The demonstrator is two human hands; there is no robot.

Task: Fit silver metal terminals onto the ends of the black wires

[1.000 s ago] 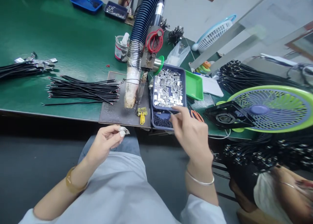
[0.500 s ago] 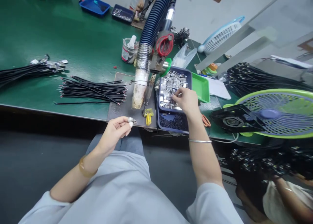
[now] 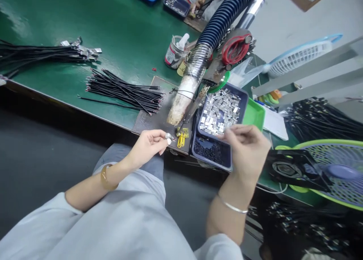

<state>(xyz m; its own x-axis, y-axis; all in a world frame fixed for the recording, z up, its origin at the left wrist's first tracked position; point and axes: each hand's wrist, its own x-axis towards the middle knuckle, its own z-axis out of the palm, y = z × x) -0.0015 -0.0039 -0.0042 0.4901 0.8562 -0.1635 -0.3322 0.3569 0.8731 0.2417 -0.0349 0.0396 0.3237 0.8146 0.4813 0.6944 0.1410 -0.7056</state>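
Note:
My left hand (image 3: 148, 145) hovers at the table's near edge, its fingers pinched on a small silver metal piece (image 3: 168, 136). My right hand (image 3: 247, 150) is raised in front of a dark blue tray (image 3: 243, 99) heaped with small silver metal shells (image 3: 219, 111). Its fingers are curled together in a pinch; what they hold is too small to make out. A lower dark blue tray (image 3: 210, 151) of small black parts sits under the first. A yellow clip (image 3: 180, 137) lies on a dark mat (image 3: 153, 119) beside my left fingertips.
Bundles of black wires (image 3: 124, 91) lie on the green table (image 3: 70, 21). A ribbed blue hose (image 3: 224, 16) ends in a taped nozzle over the mat. A green tray (image 3: 254, 115), a green fan (image 3: 334, 171) and another person's hand (image 3: 200, 2) at the far edge are in view.
My right hand has lifted out of the tray of silver shells and drawn back toward me. The left hand keeps its pinch on the silver piece. The view has swung left.

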